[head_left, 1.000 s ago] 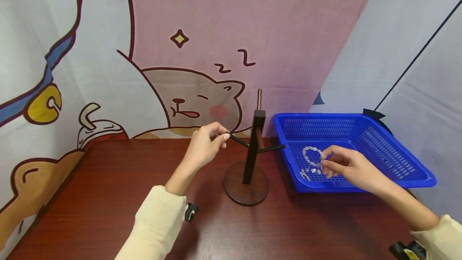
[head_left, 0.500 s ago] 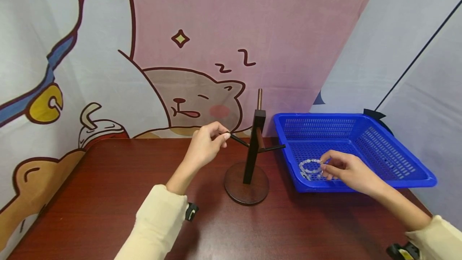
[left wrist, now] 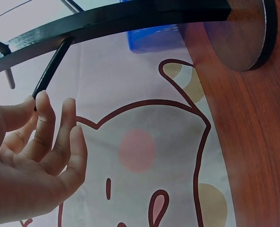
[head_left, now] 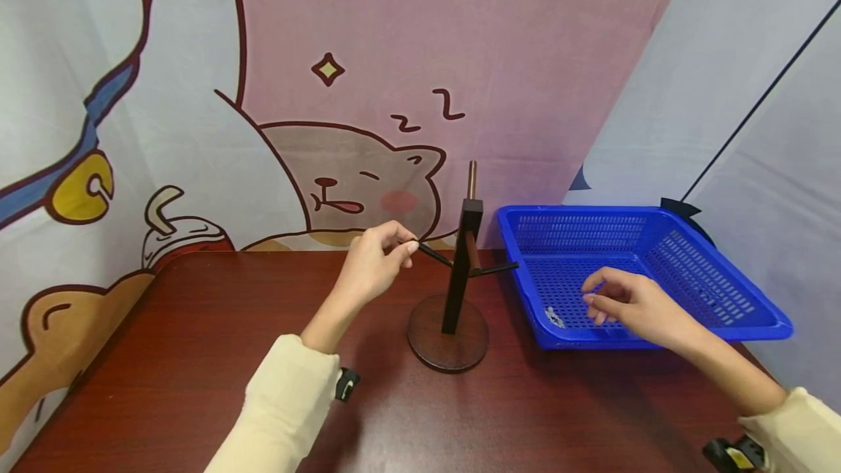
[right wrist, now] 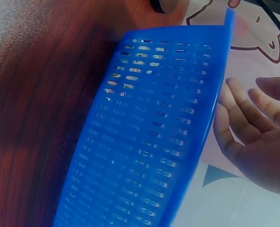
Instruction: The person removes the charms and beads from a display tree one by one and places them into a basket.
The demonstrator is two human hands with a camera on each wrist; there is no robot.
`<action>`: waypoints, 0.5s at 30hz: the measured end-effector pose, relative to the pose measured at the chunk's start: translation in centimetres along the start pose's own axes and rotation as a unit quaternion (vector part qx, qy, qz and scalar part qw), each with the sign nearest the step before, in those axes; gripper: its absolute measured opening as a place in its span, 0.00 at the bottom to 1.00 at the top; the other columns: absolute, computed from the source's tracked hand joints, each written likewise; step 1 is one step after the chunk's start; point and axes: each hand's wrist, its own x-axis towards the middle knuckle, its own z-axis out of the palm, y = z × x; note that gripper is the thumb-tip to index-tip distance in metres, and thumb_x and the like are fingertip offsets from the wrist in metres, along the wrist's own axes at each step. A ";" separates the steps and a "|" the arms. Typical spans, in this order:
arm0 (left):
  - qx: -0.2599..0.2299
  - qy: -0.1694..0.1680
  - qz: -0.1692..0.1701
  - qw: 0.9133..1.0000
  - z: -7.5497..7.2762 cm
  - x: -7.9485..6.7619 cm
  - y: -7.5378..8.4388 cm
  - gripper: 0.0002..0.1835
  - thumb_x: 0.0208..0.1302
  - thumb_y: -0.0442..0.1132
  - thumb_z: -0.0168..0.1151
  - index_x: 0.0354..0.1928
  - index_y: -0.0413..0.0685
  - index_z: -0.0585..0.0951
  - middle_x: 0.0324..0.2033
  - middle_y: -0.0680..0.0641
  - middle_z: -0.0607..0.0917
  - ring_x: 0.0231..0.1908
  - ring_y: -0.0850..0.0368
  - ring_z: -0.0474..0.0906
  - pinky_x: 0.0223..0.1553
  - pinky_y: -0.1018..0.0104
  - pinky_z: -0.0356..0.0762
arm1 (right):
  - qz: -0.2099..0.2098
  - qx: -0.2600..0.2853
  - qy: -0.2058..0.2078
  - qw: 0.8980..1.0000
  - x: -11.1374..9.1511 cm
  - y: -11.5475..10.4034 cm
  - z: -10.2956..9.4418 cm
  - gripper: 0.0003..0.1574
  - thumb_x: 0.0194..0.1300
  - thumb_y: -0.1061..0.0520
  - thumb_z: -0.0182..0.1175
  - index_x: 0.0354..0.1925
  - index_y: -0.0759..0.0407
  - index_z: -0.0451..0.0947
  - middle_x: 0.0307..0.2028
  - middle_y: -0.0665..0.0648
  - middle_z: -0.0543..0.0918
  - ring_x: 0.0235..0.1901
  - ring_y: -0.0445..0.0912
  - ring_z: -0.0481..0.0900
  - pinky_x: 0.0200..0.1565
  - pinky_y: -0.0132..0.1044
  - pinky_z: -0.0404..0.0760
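My left hand (head_left: 374,268) pinches the end of a thin dark peg (head_left: 435,254) between thumb and forefinger. The peg sticks out from a dark wooden rack (head_left: 457,276) that stands upright on a round base (head_left: 449,349). In the left wrist view, thumb and fingertip meet at the tip of the peg (left wrist: 52,66). Over the blue plastic basket (head_left: 519,298), my right hand (head_left: 634,305) hovers with loosely bent fingers and nothing visible between them. Clear beaded bracelets (head_left: 554,317) lie in the basket's near left corner; how many cannot be made out.
Another peg (head_left: 496,269) of the rack reaches right to the basket's left rim. A third, copper-toned rod (head_left: 472,179) points up behind the post. The reddish-brown table (head_left: 217,356) runs back to a cartoon-printed cloth (head_left: 368,188).
A clear beaded bracelet hung from my right fingers, then sank lower into the basket; now the fingers have let it go. My left hand has stayed on the peg.
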 end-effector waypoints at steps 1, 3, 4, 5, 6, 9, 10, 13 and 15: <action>0.001 -0.001 0.000 1.000 0.0 0.0 0.0 0.03 0.61 0.36 0.59 0.33 0.46 0.80 0.17 0.51 0.80 0.19 0.58 0.70 0.22 0.67 0.65 | 0.000 -0.002 0.002 1.000 0.0 0.0 0.0 0.03 0.63 0.65 0.55 0.38 0.62 0.73 0.21 0.48 0.78 0.22 0.44 0.78 0.24 0.35 0.75; 0.004 -0.003 0.000 1.000 -0.2 0.0 0.0 0.03 0.61 0.36 0.59 0.33 0.46 0.80 0.18 0.51 0.80 0.20 0.59 0.71 0.22 0.68 0.65 | 0.002 -0.007 0.004 1.000 0.1 -0.1 -0.1 0.03 0.63 0.64 0.55 0.38 0.62 0.73 0.21 0.48 0.78 0.22 0.43 0.78 0.24 0.36 0.75; 0.005 -0.004 0.001 1.000 -0.2 0.0 0.0 0.03 0.61 0.36 0.59 0.34 0.46 0.81 0.18 0.51 0.80 0.20 0.59 0.72 0.22 0.68 0.66 | 0.004 -0.010 0.005 1.000 0.1 -0.1 -0.2 0.03 0.63 0.64 0.55 0.38 0.62 0.73 0.21 0.48 0.78 0.22 0.43 0.78 0.24 0.35 0.75; 0.007 -0.005 0.001 1.000 -0.2 0.0 0.0 0.03 0.61 0.36 0.60 0.34 0.46 0.81 0.18 0.51 0.81 0.20 0.59 0.73 0.22 0.68 0.66 | 0.006 -0.014 0.007 1.000 0.2 -0.1 -0.2 0.03 0.63 0.64 0.55 0.38 0.62 0.73 0.21 0.48 0.78 0.22 0.43 0.78 0.24 0.35 0.75; 0.008 -0.006 0.003 1.000 -0.3 0.1 0.0 0.03 0.61 0.36 0.60 0.34 0.46 0.81 0.18 0.51 0.81 0.21 0.58 0.73 0.22 0.68 0.66 | 0.009 -0.016 0.009 1.000 0.2 -0.2 -0.3 0.03 0.63 0.63 0.55 0.38 0.62 0.73 0.21 0.48 0.78 0.22 0.42 0.78 0.25 0.35 0.75; 0.008 -0.010 0.008 1.000 -0.4 0.0 0.0 0.03 0.61 0.36 0.60 0.34 0.46 0.81 0.19 0.51 0.81 0.22 0.58 0.75 0.23 0.68 0.66 | 0.017 -0.025 0.013 0.999 0.3 -0.2 -0.5 0.04 0.64 0.63 0.55 0.38 0.62 0.73 0.22 0.49 0.79 0.23 0.41 0.77 0.26 0.35 0.76; 0.009 -0.011 0.010 1.000 -0.4 0.0 -0.1 0.03 0.61 0.37 0.60 0.34 0.46 0.81 0.19 0.52 0.81 0.23 0.58 0.75 0.23 0.68 0.67 | 0.020 -0.027 0.015 0.999 0.3 -0.2 -0.5 0.04 0.64 0.63 0.55 0.39 0.62 0.73 0.23 0.49 0.79 0.23 0.41 0.77 0.27 0.34 0.76; 0.009 -0.021 0.010 1.000 -0.6 -0.1 -0.4 0.06 0.61 0.38 0.59 0.38 0.47 0.81 0.21 0.52 0.81 0.25 0.58 0.76 0.26 0.66 0.68 | 0.032 -0.048 0.026 0.998 0.3 -0.3 -0.7 0.07 0.65 0.60 0.54 0.41 0.61 0.73 0.26 0.51 0.79 0.25 0.39 0.76 0.28 0.33 0.76; 0.017 -0.033 0.004 0.999 -0.8 -0.2 -0.8 0.09 0.62 0.41 0.59 0.43 0.48 0.81 0.23 0.52 0.82 0.27 0.58 0.77 0.29 0.64 0.69 | 0.038 -0.072 0.041 0.996 0.3 -0.3 -0.8 0.10 0.65 0.57 0.54 0.43 0.61 0.73 0.30 0.53 0.80 0.28 0.40 0.76 0.28 0.33 0.74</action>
